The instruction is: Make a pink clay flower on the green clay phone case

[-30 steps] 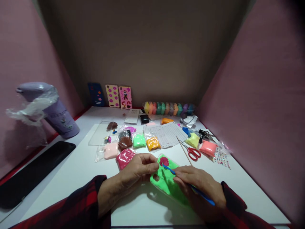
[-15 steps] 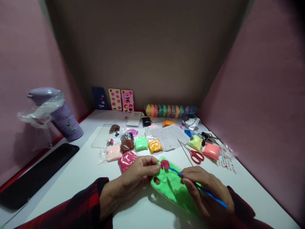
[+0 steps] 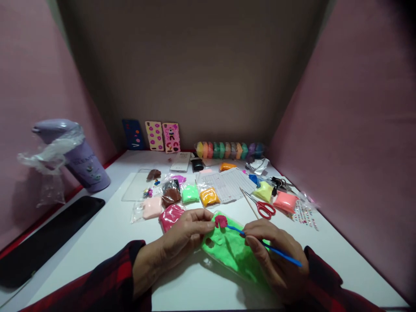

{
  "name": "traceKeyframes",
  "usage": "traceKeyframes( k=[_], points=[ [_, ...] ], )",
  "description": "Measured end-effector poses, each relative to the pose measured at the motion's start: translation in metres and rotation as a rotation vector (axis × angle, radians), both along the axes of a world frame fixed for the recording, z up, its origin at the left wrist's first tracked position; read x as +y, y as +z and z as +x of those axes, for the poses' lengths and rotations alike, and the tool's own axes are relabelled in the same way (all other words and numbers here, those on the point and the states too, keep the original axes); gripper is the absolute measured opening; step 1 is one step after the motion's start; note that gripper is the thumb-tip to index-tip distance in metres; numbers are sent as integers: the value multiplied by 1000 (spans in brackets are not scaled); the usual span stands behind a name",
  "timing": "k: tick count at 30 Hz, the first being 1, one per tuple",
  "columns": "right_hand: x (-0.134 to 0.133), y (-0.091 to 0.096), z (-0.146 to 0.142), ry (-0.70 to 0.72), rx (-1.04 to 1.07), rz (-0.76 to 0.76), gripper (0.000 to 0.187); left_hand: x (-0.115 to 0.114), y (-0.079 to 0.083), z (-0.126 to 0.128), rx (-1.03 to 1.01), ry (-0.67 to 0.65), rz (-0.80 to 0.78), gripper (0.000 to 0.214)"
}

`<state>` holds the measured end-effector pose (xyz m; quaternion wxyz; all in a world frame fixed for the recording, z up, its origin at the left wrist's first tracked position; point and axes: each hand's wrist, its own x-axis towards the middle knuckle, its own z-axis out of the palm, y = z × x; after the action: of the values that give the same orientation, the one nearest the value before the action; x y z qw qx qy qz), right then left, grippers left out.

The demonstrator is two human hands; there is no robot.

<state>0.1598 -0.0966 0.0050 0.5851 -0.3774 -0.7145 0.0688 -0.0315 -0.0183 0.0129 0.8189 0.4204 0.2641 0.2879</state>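
A phone case covered in bright green clay point(image 3: 229, 252) lies near the front of the white table point(image 3: 107, 234). A small dark red clay flower point(image 3: 221, 221) sits on its far end. My left hand point(image 3: 185, 236) grips the left edge of the green case, fingers closed on it. My right hand point(image 3: 276, 255) pinches a thin blue modelling tool point(image 3: 269, 249). The tool's tip touches the red flower.
Small bags of coloured clay point(image 3: 190, 193) lie behind the case, with red-handled scissors point(image 3: 264, 209), a wooden stick and a printed sheet point(image 3: 227, 184). Decorated phone cases point(image 3: 154, 135) and a row of clay tubs point(image 3: 229, 150) stand at the back. A purple bin point(image 3: 81, 160) stands at the left.
Both hands and the green case shifted slightly. The blue tool's tip stays at the red flower throughout. The view moved a little.
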Motion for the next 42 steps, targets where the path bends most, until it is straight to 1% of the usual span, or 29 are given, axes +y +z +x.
traceKeyframes(
  k=[4, 8, 10, 12, 14, 16, 19, 21, 23, 24, 25, 26, 27, 28, 29, 30, 32, 35, 38, 42],
  points=[
    [0, 0, -3, -15, -9, 7, 18, -1, 3, 0, 10, -6, -1, 18],
    [7, -3, -2, -151, 21, 72, 19, -2, 3, -1, 4, -5, 15, 19],
    [15, -4, 6, -209, -27, 86, 21, 0, 1, -1, -8, -4, 17, 19],
    [25, -2, 19, -222, -185, 76, 21, 1, -1, -2, -16, -12, 14, 19],
    [34, 3, 32, -196, -404, 4, 19, 3, -2, -4, -11, -34, 7, 20],
    [41, 10, 40, -195, -595, -77, 22, 5, -5, -7, 1, -64, -5, 21],
    [49, 16, 39, -266, -844, -152, 26, 7, -7, -9, 19, -84, -20, 25],
    [55, 17, 35, -308, -958, -180, 29, 7, -8, -10, 24, -88, -19, 26],
    [60, 16, 36, -344, -971, -179, 38, 7, -9, -10, 21, -89, -16, 26],
    [61, 17, 39, -384, -938, -162, 43, 7, -9, -10, 18, -88, -13, 27],
    [61, 18, 45, -453, -873, -155, 48, 7, -9, -10, 16, -86, -11, 27],
    [59, 20, 52, -506, -817, -180, 50, 7, -9, -10, 16, -84, -8, 27],
    [57, 23, 60, -575, -756, -215, 45, 6, -8, -9, 15, -85, -5, 27],
    [52, 25, 67, -603, -742, -244, 37, 6, -8, -9, 13, -88, -3, 27],
    [47, 27, 73, -609, -747, -292, 26, 6, -7, -9, 10, -91, -2, 27],
    [42, 28, 78, -608, -759, -343, 20, 5, -6, -9, 7, -92, -6, 27],
    [32, 27, 81, -596, -790, -422, 19, 5, -4, -9, 4, -86, -16, 27],
    [27, 21, 76, -607, -827, -513, 16, 5, -1, -8, 15, -81, -21, 28],
    [31, 16, 69, -628, -839, -590, 16, 6, -1, -8, 28, -88, -17, 29],
    [38, 15, 66, -652, -816, -683, 17, 5, -3, -9, 9, -92, -13, 26]
  ],
)
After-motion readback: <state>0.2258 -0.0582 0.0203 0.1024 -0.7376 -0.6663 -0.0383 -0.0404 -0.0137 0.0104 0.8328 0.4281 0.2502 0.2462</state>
